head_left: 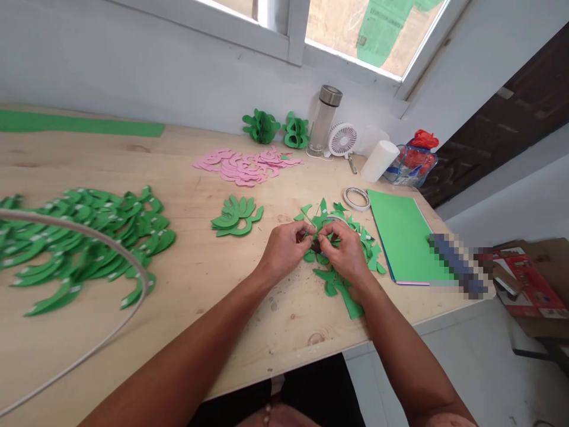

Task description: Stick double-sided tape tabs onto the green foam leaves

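My left hand (284, 246) and my right hand (345, 248) meet over a heap of green paper scraps (331, 279). Thumbs and forefingers of both are pinched together, fingertips nearly touching, on a small piece of green paper (307, 212) that is mostly hidden by the fingers. A roll of tape (336, 217) lies among the scraps, just behind my right hand. To the left of my hands is a small stack of green paper cutouts (237, 216) with rounded lobes.
A large pile of curved green cutouts (98, 237) with white patches covers the left side. Pink cutouts (249, 166), folded green paper shapes (261, 126), a bottle (323, 121) and a fan (342, 140) stand farther back. Green sheets (406, 237) and another tape roll (357, 199) lie right.
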`<act>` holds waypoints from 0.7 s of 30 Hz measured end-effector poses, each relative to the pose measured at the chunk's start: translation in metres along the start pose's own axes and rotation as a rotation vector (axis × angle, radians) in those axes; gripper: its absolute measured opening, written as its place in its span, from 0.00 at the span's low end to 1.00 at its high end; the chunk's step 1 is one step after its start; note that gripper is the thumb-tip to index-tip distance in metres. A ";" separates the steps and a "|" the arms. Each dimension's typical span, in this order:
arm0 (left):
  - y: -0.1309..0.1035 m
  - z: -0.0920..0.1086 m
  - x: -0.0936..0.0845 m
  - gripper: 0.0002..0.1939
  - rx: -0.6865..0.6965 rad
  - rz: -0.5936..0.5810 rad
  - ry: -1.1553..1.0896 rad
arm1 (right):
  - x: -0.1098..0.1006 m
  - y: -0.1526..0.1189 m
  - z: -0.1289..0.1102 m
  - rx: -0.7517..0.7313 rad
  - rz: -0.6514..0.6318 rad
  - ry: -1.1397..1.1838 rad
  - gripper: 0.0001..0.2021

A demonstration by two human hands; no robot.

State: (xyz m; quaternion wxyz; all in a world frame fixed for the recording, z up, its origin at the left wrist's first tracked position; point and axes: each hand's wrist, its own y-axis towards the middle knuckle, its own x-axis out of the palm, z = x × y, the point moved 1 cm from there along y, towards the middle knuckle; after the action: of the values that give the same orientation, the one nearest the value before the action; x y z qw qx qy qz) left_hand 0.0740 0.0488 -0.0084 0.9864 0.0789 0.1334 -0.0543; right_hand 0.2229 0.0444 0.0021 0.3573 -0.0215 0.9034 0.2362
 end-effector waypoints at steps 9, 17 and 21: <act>0.002 -0.007 0.003 0.08 -0.001 -0.029 -0.026 | 0.001 -0.001 0.000 -0.023 -0.005 -0.067 0.05; 0.002 -0.003 0.002 0.07 -0.004 -0.021 -0.002 | 0.002 -0.002 0.001 -0.058 -0.001 -0.106 0.04; 0.001 -0.001 0.001 0.06 -0.013 -0.007 0.009 | 0.002 -0.002 0.001 -0.059 0.001 -0.117 0.05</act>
State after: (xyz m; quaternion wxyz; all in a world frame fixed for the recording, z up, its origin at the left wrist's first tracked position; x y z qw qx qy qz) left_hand 0.0748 0.0502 -0.0091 0.9861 0.0723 0.1387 -0.0563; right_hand 0.2224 0.0430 -0.0007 0.4086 -0.0177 0.8736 0.2637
